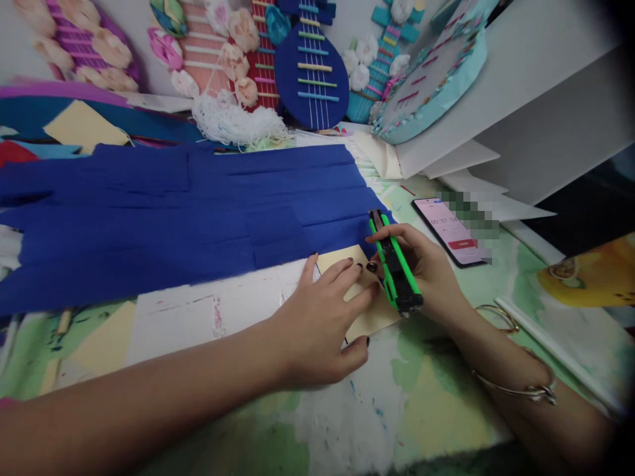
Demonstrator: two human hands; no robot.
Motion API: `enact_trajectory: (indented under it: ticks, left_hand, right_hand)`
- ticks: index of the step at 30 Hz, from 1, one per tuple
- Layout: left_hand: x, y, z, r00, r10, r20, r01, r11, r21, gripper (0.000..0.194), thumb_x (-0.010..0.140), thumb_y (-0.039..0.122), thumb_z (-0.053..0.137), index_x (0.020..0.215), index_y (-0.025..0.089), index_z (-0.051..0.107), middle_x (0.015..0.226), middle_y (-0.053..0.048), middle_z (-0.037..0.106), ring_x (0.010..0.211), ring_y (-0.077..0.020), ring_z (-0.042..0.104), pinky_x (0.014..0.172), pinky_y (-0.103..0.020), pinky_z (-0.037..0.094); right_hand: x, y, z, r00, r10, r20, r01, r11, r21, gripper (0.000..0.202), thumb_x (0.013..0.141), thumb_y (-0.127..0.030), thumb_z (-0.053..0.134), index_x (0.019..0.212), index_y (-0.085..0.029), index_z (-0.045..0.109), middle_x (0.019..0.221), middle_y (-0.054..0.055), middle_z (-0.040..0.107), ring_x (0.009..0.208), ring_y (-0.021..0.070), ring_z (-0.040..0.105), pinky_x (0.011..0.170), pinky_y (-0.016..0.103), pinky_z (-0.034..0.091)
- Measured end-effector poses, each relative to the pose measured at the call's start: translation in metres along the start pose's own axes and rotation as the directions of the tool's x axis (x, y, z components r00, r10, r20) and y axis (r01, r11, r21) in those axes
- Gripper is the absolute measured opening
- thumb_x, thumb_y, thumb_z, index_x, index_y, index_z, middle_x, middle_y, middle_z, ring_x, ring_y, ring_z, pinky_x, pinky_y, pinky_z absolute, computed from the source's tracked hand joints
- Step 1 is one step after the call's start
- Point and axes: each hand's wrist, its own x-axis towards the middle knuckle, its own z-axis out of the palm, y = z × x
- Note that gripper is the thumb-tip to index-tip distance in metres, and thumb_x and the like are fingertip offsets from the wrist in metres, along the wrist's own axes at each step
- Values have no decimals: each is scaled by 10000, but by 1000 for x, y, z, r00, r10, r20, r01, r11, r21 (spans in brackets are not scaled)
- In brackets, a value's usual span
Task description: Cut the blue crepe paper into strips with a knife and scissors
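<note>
From my end I see the left hand [322, 324] spread wide, a yellow card [374, 316] under its fingers. The right hand [421, 268] grips a green tool [395, 270] just beside them; a phone [446, 231] lies beyond it, rightward, and blue sheets [208, 218] ahead of the left.

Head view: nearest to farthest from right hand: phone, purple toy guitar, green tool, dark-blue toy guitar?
1. Green tool: in right hand.
2. Phone: beyond, to the right.
3. Dark-blue toy guitar: back, left.
4. Purple toy guitar: back, far left.
</note>
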Motion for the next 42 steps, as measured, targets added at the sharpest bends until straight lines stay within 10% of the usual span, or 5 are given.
enact_trajectory:
  ticks: [4,12,25,36,42]
  left_hand:
    - [0,0,0,1000,-2,18,2,1000,22,580,834,359,503,1376,171,418,1416,-191,419,1358,-364,315,1059,-709,149]
    - [0,1,-2,1000,-6,27,5,1000,20,587,843,360,498,1398,191,410,1431,-179,420,1362,-360,322,1056,-709,170]
    - [0,1,0,999,9,33,-10,999,45,611,850,395,495,1402,150,407,1436,-188,417,1378,-351,308,1125,-598,177]
    - [5,-1,-5,1000,7,15,-8,999,51,617,799,420,523,1351,151,464,1382,-171,469,1301,-348,394,1103,-567,240]
    - [8,-4,-1,1000,2,-15,-2,1000,27,727,762,431,533,1373,56,414,1366,-186,471,1284,-318,389,1131,-498,224]
  right_hand:
    - [3,1,-3,993,-64,-101,85,972,219,341,798,-407,674,1083,-260,558,1038,57,672,876,203,652,822,370,511]
    - [6,8,-7,931,70,-360,66,934,351,52,799,-302,670,812,-262,640,674,-21,535,614,141,553,636,315,494]
    - [12,6,-4,966,253,-54,-148,713,685,268,829,-356,561,1071,-242,590,873,45,735,810,200,698,791,377,556]
    - [9,15,-6,928,86,-362,34,949,313,136,753,-186,650,878,-240,649,864,3,665,796,173,650,725,300,530]
    - [7,12,-8,971,135,-197,-70,950,305,275,814,-226,597,1082,-225,661,861,27,712,778,190,686,787,363,548]
